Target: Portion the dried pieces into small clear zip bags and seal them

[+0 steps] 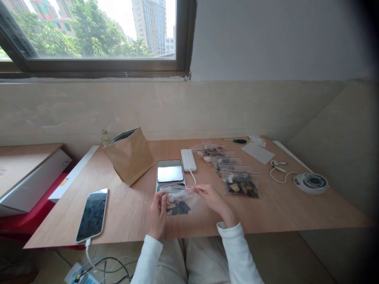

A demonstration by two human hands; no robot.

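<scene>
Currently | left fingers (164, 204): pinching side of clear bag (179, 206) | right fingers (199, 189): pinching its top

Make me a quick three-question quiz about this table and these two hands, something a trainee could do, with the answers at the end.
1. True or false: the left hand and right hand both hold the same clear bag.
2. Which lies nearest the right end of the table? A) brown paper bag B) round white device C) screwdriver
3. Fill in: the phone at the left has a white ____ plugged into its near end.

Key: 1. True. 2. B. 3. Cable.
</scene>
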